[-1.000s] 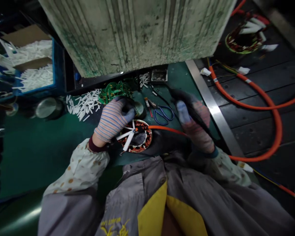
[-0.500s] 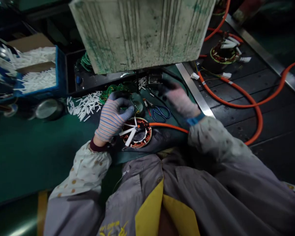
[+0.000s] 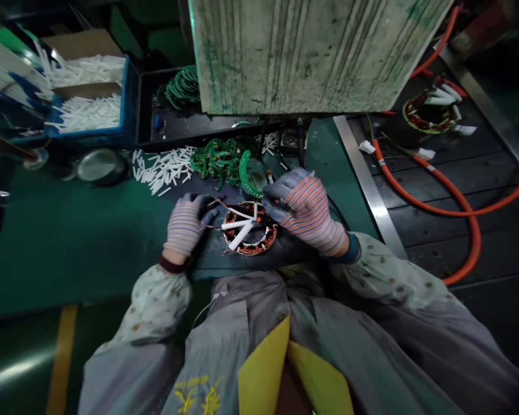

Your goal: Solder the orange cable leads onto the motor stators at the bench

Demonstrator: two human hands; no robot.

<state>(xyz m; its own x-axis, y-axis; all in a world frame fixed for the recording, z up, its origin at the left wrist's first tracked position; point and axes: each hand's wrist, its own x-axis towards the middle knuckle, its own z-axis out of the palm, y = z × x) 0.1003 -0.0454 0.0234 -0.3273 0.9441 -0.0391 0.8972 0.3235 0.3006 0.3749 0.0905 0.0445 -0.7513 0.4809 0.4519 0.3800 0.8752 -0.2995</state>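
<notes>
A round wound motor stator (image 3: 271, 237) with copper-coloured windings lies flat on the bench in front of me. White sleeves (image 3: 241, 235) and thin wires stick out from its middle. My left hand (image 3: 184, 226), in a striped glove with dark fingertips, is closed at the stator's left, its fingers pinching thin wire ends. From the right, my gloved right hand (image 3: 305, 210) reaches over the stator's edge. Its fingertips meet the lower end of a curved green circuit board (image 3: 246, 173), which stands tilted above the stator. The exact grip is partly hidden by the fingers.
Behind the stator lie a heap of green curved boards (image 3: 220, 161) and loose white tubes (image 3: 162, 170). A blue bin (image 3: 131, 95) of tubes stands back left near a metal dish (image 3: 100, 166). A large grey panel (image 3: 311, 57) hangs ahead. Orange cable (image 3: 441, 213) loops at right.
My right hand has come back from the tools behind to the stator and the curved board. My left hand has moved lower, to the wires at the stator's left. The view has shifted.
</notes>
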